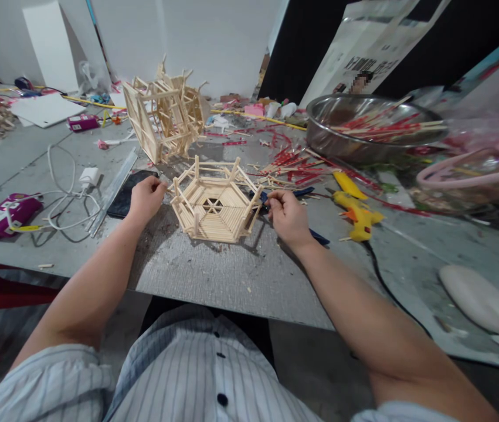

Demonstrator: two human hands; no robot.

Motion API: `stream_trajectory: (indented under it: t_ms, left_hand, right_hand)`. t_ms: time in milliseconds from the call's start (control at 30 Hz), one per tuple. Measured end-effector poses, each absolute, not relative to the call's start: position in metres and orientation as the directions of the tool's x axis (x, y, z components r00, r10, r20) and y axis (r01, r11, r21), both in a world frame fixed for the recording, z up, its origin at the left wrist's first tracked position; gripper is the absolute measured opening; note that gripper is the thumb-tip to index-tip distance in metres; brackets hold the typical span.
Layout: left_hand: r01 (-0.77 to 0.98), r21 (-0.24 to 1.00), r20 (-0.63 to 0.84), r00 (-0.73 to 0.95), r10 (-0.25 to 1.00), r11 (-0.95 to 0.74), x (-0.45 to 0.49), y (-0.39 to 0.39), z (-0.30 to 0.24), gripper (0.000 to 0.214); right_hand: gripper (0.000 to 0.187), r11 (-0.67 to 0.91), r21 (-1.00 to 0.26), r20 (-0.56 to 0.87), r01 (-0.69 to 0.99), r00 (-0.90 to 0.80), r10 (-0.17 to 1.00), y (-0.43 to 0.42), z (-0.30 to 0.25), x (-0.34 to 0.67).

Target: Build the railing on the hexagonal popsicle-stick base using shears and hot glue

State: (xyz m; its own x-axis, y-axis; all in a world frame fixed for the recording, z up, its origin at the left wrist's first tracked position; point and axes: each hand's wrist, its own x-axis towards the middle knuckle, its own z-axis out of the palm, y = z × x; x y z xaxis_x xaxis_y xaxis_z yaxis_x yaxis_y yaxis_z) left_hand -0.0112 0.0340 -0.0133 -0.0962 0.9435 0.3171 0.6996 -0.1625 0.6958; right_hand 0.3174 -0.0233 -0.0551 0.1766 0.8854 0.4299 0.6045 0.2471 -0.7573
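A hexagonal tray-like frame (212, 202) built of thin wooden sticks rests on the grey table (231, 275) in front of me. My left hand (145, 197) is closed in a pinch at the frame's left edge; what it pinches is too small to make out. My right hand (288, 215) is closed at the frame's right edge, with its fingers around something small and dark that I cannot name. A taller stick tower (164, 117) lies tilted behind the frame.
A yellow glue gun (355, 210) with a black cord lies to the right. Further back are a steel bowl (363, 126) of red-tipped sticks and scattered red scraps (293, 164). At left lie a dark phone (131, 191), a white charger with its cable (88, 176), a metal ruler (112, 190) and a purple packet (5, 214).
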Motion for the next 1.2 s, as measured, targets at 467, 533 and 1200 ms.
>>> stream_trajectory:
  t_ms: [467, 533, 1200]
  left_hand:
    - [0.714, 0.681, 0.332, -0.104, 0.938, -0.162, -0.011, 0.034, -0.013, 0.022]
    - [0.711, 0.687, 0.32, -0.112, 0.941, -0.15, -0.01, 0.034, -0.013, 0.022]
    - [0.725, 0.676, 0.302, -0.11, 0.947, -0.131, -0.008, 0.031, -0.01, 0.02]
  right_hand:
    - [0.02, 0.205, -0.714, 0.419, 0.67, 0.174, 0.891, -0.028, -0.046, 0.313]
    - [0.021, 0.214, -0.712, 0.438, 0.668, 0.186, 0.879, -0.028, -0.046, 0.313]
    - [0.023, 0.176, -0.711, 0.4, 0.681, 0.186, 0.898, -0.029, -0.047, 0.313]
